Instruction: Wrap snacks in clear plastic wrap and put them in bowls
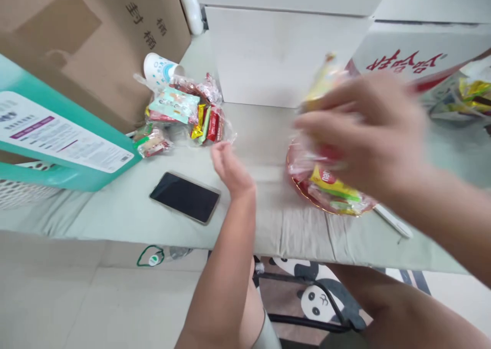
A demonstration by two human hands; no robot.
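My right hand (368, 124) is smeared by motion above a red bowl (312, 201) with a gold rim. Its fingers are closed on a blurred snack packet (324, 80) with yellow and clear wrapping. Wrapped snacks, among them a yellow-and-red packet (333, 181), fill the bowl beneath it. My left hand (232, 170) is over the table just in front of a pile of wrapped snacks (184, 108); its fingers are loosely bent and nothing shows in them. The pile has a pale green packet on top and red and gold bars at its right side.
A black phone (184, 197) lies left of my left forearm. At left stand a teal jug (65, 129) and a cardboard box (95, 42). A paper cup (161, 70) lies behind the pile. White boxes (280, 57) line the back; a bag of snacks (466, 95) is at right.
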